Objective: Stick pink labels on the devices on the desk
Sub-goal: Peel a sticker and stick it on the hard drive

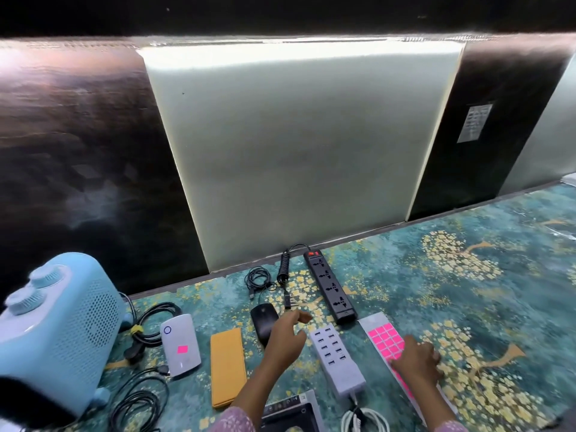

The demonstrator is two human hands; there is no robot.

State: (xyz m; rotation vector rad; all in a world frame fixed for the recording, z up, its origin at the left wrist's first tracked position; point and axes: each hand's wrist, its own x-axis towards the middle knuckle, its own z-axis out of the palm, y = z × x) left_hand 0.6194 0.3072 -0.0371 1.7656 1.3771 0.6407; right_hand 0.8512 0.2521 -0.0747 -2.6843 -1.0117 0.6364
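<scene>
Head view: left hand [285, 338], grip open and empty, hovered over the black oval mouse [261, 319]; right hand [417, 363] rested on the pink square-label sheet [385, 339], grip unclear. Next up: peel one, probably.

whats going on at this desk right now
A person is labelling devices laid out on a teal patterned desk. Their right hand rests on a sheet of pink square labels. Their left hand reaches, fingers loose, over the black computer mouse. Only the white power bank shows a pink label. The mouse, the grey multi-port charger and the black power strip show none.
</scene>
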